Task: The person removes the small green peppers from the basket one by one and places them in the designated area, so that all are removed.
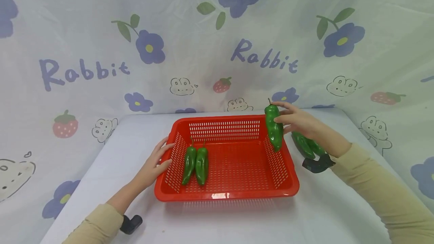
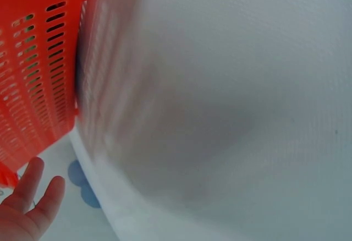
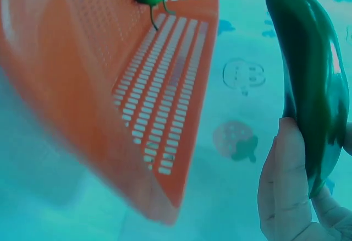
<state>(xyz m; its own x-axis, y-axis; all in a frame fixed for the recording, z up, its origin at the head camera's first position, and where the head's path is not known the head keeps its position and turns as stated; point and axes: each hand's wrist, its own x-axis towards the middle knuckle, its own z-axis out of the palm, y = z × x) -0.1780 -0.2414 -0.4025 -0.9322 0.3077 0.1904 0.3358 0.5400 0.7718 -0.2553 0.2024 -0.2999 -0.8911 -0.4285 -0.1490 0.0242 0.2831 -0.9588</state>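
My right hand (image 1: 295, 119) pinches a long green pepper (image 1: 274, 127) between thumb and fingers, over the right rim of the red plastic basket (image 1: 226, 195). The pepper hangs with its stem up in the head view; in the right wrist view this green pepper (image 3: 313, 81) stands beside the basket wall (image 3: 165, 103). At the basket's left rim rests my left hand (image 1: 157, 161), its fingers spread and fairly straight. Inside the basket, on the left, two green peppers (image 1: 201, 165) lie side by side. More green peppers (image 1: 306, 145) lie on the table, partly hidden by my right hand.
The basket stands on a white-covered table (image 1: 135, 131). A cloth backdrop (image 1: 190, 48) with flowers, rabbits and strawberries hangs behind it. A dark strap piece (image 1: 318, 163) shows at the right wrist, another dark piece (image 1: 130, 224) at the left.
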